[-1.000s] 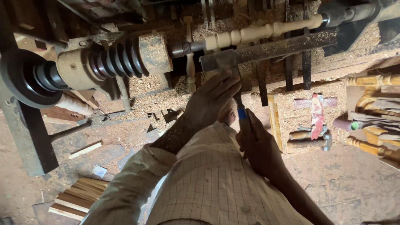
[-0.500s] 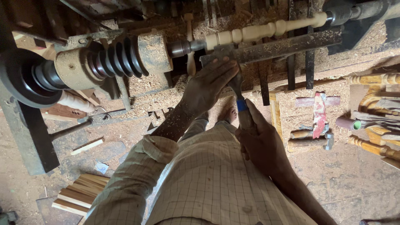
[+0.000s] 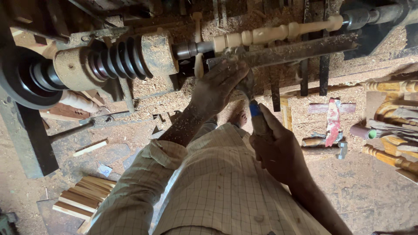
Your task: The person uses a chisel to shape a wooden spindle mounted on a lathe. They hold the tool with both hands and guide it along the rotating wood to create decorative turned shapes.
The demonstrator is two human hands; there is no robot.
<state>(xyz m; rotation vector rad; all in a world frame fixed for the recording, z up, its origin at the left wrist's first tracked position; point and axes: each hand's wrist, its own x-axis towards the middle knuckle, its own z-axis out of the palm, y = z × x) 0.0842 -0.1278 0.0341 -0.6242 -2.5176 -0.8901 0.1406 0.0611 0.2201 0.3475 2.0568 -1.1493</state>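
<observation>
A pale turned wooden spindle (image 3: 278,32) is mounted in a lathe, running from the chuck (image 3: 189,49) to the right. Below it lies a dusty metal tool rest (image 3: 300,47). My left hand (image 3: 217,85) presses a turning chisel (image 3: 249,89) down on the left end of the rest, fingers curled over the blade. My right hand (image 3: 278,148) grips the chisel's handle with a blue band (image 3: 254,109), lower and closer to my body. The chisel tip is hidden under my left fingers.
The lathe's stepped pulley (image 3: 117,58) and a large dark wheel (image 3: 26,82) sit at left. Sawdust covers the floor. Wooden strips (image 3: 80,198) lie lower left. Turned wooden legs (image 3: 392,126) and a red-handled tool (image 3: 333,124) lie at right. A bare foot (image 3: 238,118) shows under the lathe.
Both hands and the chisel have stayed in place on the rest. The view has shifted slightly; the left hand sits a little higher against the tool rest.
</observation>
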